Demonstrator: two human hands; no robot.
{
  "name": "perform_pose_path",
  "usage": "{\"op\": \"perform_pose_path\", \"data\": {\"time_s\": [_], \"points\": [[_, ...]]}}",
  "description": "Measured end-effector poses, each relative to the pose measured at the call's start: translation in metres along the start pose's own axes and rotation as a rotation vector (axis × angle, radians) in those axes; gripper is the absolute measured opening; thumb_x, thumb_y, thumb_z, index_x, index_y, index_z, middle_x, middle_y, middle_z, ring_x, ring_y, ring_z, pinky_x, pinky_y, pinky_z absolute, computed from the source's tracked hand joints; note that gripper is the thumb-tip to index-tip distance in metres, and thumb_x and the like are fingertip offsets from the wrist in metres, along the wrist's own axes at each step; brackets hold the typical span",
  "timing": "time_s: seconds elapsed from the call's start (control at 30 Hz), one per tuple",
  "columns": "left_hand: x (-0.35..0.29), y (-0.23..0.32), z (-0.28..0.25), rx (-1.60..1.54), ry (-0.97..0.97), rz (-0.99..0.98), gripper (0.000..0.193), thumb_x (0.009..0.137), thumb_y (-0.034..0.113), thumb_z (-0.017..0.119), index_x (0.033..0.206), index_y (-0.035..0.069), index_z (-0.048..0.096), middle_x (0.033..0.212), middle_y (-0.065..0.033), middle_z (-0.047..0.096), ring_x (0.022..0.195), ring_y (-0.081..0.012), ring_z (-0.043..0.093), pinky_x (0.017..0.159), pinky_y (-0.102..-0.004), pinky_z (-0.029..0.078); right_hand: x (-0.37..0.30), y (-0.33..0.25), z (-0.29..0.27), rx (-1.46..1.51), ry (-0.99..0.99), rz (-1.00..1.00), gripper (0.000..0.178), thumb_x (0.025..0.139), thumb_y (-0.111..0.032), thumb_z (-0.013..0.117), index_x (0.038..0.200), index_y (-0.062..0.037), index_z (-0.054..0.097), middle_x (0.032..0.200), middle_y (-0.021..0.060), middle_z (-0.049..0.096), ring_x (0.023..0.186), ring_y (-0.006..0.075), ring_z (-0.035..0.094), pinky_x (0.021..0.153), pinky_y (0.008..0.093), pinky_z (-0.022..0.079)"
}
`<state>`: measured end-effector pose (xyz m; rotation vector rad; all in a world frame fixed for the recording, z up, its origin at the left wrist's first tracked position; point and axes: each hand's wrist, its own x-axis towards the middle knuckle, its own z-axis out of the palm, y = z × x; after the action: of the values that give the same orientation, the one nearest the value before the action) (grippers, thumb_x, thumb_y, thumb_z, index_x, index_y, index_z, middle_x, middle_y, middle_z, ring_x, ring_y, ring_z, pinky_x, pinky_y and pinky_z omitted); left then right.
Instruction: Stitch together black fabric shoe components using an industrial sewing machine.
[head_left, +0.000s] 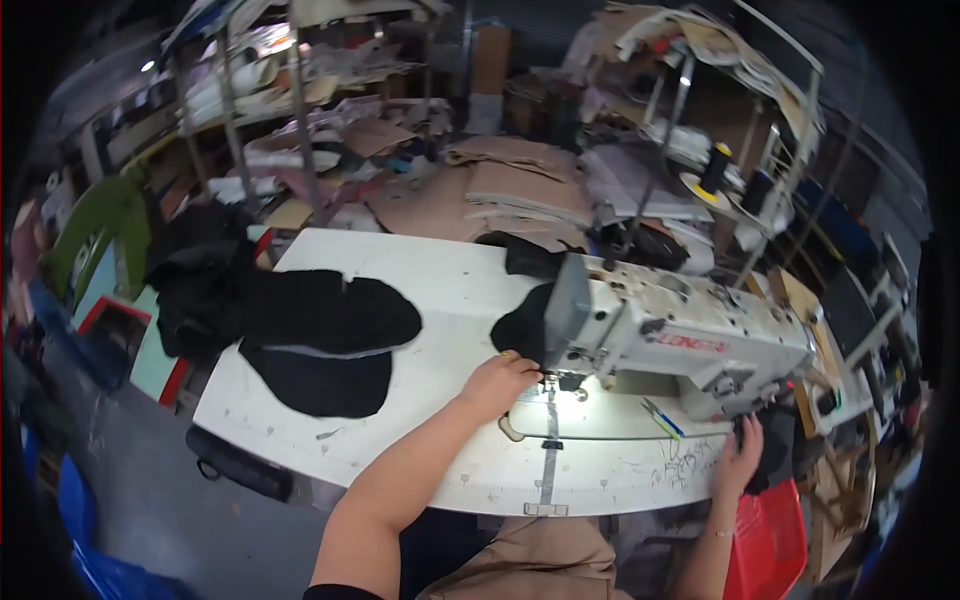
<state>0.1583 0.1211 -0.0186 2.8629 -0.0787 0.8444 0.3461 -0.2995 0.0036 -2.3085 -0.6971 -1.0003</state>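
A white industrial sewing machine (690,335) stands on a pale worktable. My left hand (500,385) is at its needle and presser foot, fingers bent close together; whatever they pinch is too small to make out. A black cloth piece (522,325) lies just behind that hand, partly hidden by the machine head. My right hand (738,455) is at the table's right edge, its fingers stretched upward and a little apart, next to dark cloth (772,452). At the left lie black shaped cloth pieces (330,312), overlapping one another.
Small thread snips (662,420) lie right of the needle on the table. A red plastic basket (770,540) stands below the right edge. Bunched black cloth (200,280) hangs over the left end. Behind are stacked brown sheets (525,185), racks and a thread cone (716,168).
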Motion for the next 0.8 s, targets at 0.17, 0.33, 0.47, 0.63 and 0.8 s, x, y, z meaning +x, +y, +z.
{"op": "perform_pose_path", "data": {"time_s": [0.17,0.33,0.47,0.63,0.8], "points": [[0.014,0.007,0.003,-0.039,-0.047,0.059,0.033,0.072,0.005,0.056,0.103,0.011,0.066,0.113,-0.0007,0.061,0.100,-0.0206,0.056,0.088,-0.0284,0.047,-0.009,0.096,-0.025,-0.430,-0.143,0.123,0.043,0.075,-0.012,0.066,0.116,-0.0017,0.057,0.124,0.0185,0.054,0.114,0.0366,0.050,0.098,0.0437,0.039],[-0.006,-0.012,0.004,-0.166,-0.013,-0.007,0.046,0.061,0.003,0.064,0.106,0.011,0.065,0.116,-0.0057,0.061,0.102,-0.0285,0.056,0.090,-0.0362,0.046,0.031,0.080,-0.040,-0.242,-0.322,0.179,0.036,0.071,-0.019,0.071,0.101,-0.0002,0.064,0.103,0.0203,0.062,0.098,0.0357,0.059,0.085,0.0391,0.047],[-0.002,-0.006,-0.011,-0.310,0.019,-0.021,0.028,0.072,0.002,0.062,0.098,0.010,0.068,0.109,-0.0077,0.063,0.099,-0.0295,0.057,0.088,-0.0372,0.047,0.044,0.088,-0.049,-0.269,-0.337,0.422,0.031,0.085,-0.029,0.060,0.083,0.0013,0.065,0.080,0.0217,0.064,0.075,0.0366,0.062,0.068,0.0428,0.046],[0.004,0.006,-0.014,-0.351,-0.010,-0.074,0.020,0.077,0.002,0.059,0.095,0.007,0.068,0.106,-0.0082,0.064,0.098,-0.0291,0.057,0.087,-0.0373,0.047,0.032,0.121,-0.062,0.029,-0.166,0.696,0.031,0.085,-0.029,0.061,0.082,0.0020,0.064,0.076,0.0182,0.064,0.071,0.0255,0.064,0.065,0.0382,0.047],[0.001,0.007,-0.018,-0.336,0.005,-0.082,0.018,0.079,0.002,0.060,0.093,0.008,0.069,0.105,-0.0085,0.065,0.099,-0.0282,0.057,0.086,-0.0357,0.047,0.037,0.087,-0.066,-0.072,-0.133,0.332,0.021,0.080,-0.022,0.066,0.081,-0.0008,0.063,0.079,0.0225,0.062,0.078,0.0397,0.061,0.070,0.0427,0.049]]}}
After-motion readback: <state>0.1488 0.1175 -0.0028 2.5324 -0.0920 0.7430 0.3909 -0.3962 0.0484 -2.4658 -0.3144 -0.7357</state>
